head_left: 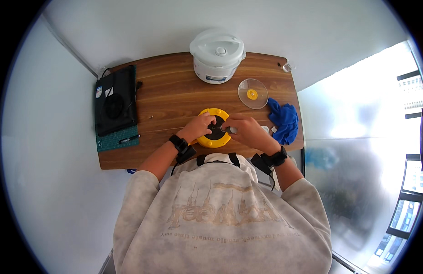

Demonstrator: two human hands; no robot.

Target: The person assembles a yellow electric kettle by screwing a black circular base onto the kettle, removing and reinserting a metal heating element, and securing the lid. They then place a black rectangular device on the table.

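Observation:
A round yellow device [212,142] with a black middle lies on the table close in front of me. My left hand [200,127] rests on its left side, fingers bent, with the fingertips at the black part. From the right, my right hand [248,131] is closed round a grey-handled tool [232,130] that looks like a screwdriver. Its thin end points at the black middle, and my fingers cover most of the handle. Partly behind the right hand is a small white object [265,129], too hidden to name.
A white lidded pot [216,68] stands at the back. Right of centre lie a clear round lid [259,86] with a yellow centre and a blue cloth [283,121]. At left, a black flat device [115,102] and a pen [129,139] lie on a green cutting mat [115,143].

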